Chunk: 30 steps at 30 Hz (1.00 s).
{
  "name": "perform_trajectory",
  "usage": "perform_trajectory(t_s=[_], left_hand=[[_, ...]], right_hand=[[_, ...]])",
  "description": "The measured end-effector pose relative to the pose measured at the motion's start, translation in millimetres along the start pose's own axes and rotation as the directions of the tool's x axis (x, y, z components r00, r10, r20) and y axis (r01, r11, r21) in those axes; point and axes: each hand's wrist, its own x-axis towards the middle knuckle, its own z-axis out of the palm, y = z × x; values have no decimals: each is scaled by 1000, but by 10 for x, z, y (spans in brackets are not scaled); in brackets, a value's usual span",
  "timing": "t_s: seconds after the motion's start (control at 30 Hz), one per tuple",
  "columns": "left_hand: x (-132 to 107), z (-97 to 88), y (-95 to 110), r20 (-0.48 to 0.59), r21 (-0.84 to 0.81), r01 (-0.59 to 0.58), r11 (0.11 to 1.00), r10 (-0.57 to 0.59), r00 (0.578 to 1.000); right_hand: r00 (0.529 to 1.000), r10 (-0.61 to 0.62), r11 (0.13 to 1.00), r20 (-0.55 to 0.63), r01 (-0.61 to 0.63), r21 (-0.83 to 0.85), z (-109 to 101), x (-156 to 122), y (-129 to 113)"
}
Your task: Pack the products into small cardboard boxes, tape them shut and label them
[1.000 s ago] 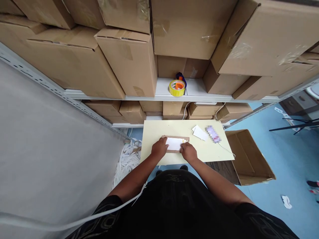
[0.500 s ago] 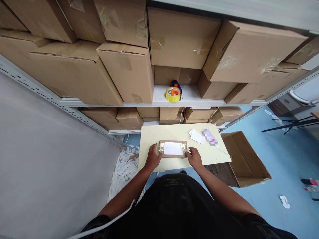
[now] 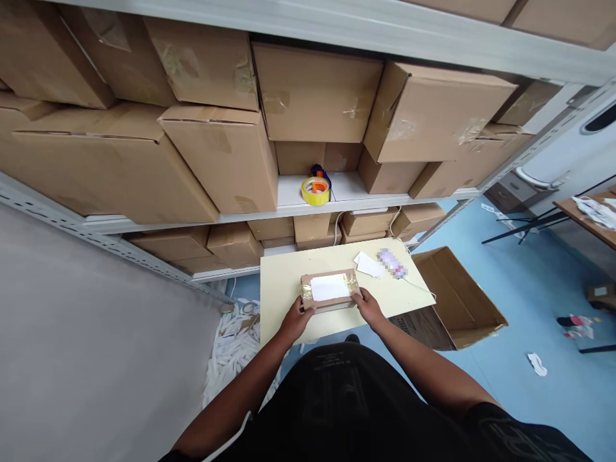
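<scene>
A small cardboard box with a white label on top and shiny clear tape at its ends is held between my hands over the pale yellow table. My left hand grips its near left corner, thumb toward the front. At the right end, my right hand is closed on the near corner. The box is slightly tilted, and its front side shows. Whether its underside touches the table I cannot tell.
White papers and a blurred-out purple item lie at the table's right. Yellow tape sits on the shelf among stacked cartons. A large open carton stands right of the table. White scraps cover the floor at left.
My hands have closed on the box's near corners, and the box now looks slightly raised and tilted. My view has shifted, showing more of the upper shelf and the right side.
</scene>
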Motion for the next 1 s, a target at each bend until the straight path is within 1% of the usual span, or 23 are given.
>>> perform_trajectory(t_s=[0.1, 0.17, 0.27, 0.37, 0.47, 0.57, 0.7, 0.87, 0.93, 1.0], left_hand=[[-8, 53, 241, -6, 8, -60, 998, 60, 998], [3, 117, 436, -9, 12, -94, 996, 94, 996], [45, 257, 758, -4, 30, -132, 991, 132, 991], [114, 471, 1088, -5, 60, -173, 983, 174, 985], [199, 782, 1410, -10, 97, -244, 965, 246, 969], [294, 1190, 1715, -24, 131, -287, 949, 292, 956], [457, 1869, 2061, -38, 172, -287, 942, 298, 954], [722, 2835, 2371, 33, 146, -306, 941, 305, 952], [842, 3203, 2464, 65, 158, -301, 940, 294, 953], [981, 3540, 2540, 120, 180, -298, 937, 280, 952]], right_hand=[[999, 50, 995, -21, -48, 93, -191, -25, -178], [997, 40, 989, -61, -31, 143, -331, -30, -264], [992, -2, 977, -125, 28, 209, -578, 2, -328], [981, -42, 965, -191, 90, 247, -891, 89, -338], [964, -64, 952, -259, 136, 273, -1287, 215, -307], [948, -88, 940, -306, 180, 290, -1759, 337, -204], [934, -83, 934, -348, 194, 299, -2458, 421, 72], [916, -26, 947, -401, 151, 283, -3281, 360, 533], [900, 22, 954, -435, 112, 279, -3547, 322, 726], [877, 88, 954, -472, 62, 293, -3766, 298, 930]])
